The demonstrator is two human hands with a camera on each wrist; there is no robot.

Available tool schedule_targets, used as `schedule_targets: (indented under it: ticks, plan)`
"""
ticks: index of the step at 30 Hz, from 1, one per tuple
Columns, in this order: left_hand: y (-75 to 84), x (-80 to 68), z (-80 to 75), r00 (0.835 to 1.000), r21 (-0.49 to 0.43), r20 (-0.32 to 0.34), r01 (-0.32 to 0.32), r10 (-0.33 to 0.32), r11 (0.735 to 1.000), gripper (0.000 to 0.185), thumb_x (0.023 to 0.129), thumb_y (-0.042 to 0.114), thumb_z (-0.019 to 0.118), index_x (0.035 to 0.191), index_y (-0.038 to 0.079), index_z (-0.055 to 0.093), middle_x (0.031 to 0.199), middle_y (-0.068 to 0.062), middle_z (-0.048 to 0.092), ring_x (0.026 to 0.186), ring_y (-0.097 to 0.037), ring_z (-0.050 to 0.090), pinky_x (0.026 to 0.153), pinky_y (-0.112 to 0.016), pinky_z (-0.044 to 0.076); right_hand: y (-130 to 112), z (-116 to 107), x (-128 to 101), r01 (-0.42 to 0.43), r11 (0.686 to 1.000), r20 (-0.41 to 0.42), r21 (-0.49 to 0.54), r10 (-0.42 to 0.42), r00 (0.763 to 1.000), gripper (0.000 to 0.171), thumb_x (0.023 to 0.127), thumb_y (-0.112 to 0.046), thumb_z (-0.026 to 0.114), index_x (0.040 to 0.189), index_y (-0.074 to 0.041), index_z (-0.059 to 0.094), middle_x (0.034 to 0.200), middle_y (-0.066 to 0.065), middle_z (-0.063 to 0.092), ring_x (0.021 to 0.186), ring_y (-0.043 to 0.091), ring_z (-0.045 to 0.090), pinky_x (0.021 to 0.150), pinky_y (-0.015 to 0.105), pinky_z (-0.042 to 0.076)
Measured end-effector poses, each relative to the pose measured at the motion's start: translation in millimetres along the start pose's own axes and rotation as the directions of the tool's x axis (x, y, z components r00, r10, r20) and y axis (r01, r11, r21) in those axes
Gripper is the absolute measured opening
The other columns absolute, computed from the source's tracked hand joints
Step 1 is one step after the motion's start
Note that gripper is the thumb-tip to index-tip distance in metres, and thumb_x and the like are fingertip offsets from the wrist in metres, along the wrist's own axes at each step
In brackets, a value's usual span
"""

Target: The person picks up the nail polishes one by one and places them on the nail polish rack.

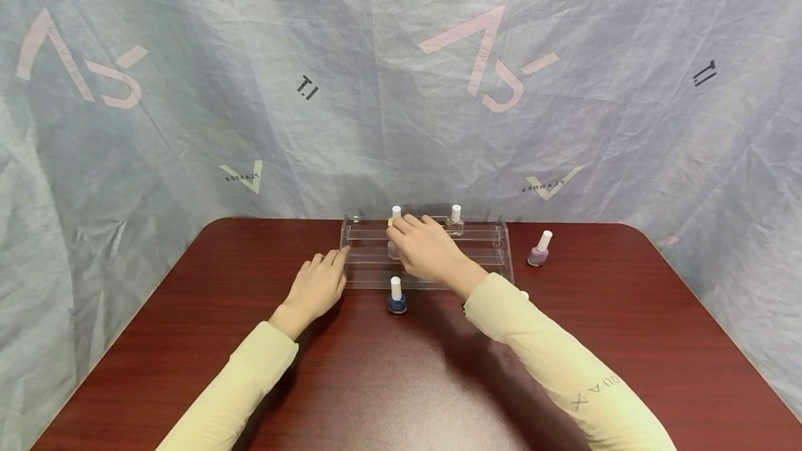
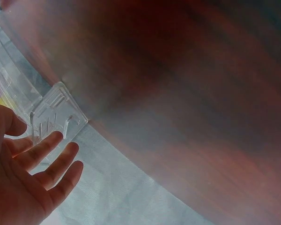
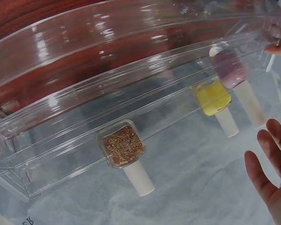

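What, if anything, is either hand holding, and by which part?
Nothing: right hand hovers apart from the racked mauve nail polish bottle; left hand rests at the transparent rack.

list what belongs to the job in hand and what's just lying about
Likely the job: clear rack; yellow bottle, brown glitter bottle and purple bottle on it; blue bottle and lilac bottle, both off it.

Just there: table; printed cloth. No bottle looks plainly stray.
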State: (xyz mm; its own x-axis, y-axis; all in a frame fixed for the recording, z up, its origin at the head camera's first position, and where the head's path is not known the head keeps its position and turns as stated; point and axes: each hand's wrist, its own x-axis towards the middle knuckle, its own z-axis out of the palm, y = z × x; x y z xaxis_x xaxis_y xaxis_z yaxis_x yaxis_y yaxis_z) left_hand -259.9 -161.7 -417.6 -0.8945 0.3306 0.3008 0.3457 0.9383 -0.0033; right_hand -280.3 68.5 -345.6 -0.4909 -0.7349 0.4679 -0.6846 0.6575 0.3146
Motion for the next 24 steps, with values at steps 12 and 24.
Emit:
schedule_targets:
  ticks: [12,24]
  plan:
    - [1.0,-0.2,-2.0,1.000,0.001,0.007,0.003,-0.003,1.000,0.049,0.091,0.019,0.048,0.137,0.007,0.040,0.125,-0.010,0.054,0.106,-0.032,0.053,0.084,-0.046,0.044,-13,-2,-10,0.035,0.999,-0.044,0.032,-0.033,0.998,0.011,0.091,-0.021,0.049,0.086,-0.013,0.055,0.083,-0.001,0.057,0.081,0.017,0.055,0.061,0.031,0.039]
    - [1.3,0.1,-2.3,1.000,0.003,0.022,0.011,-0.011,1.000,0.049,0.090,0.019,0.049,0.137,0.007,0.040,0.125,-0.010,0.053,0.107,-0.032,0.053,0.085,-0.046,0.044,-28,-1,-21,0.077,0.996,-0.037,0.040,-0.075,0.996,0.016,0.092,-0.028,0.049,0.086,-0.015,0.056,0.087,-0.001,0.059,0.083,0.017,0.057,0.066,0.034,0.045]
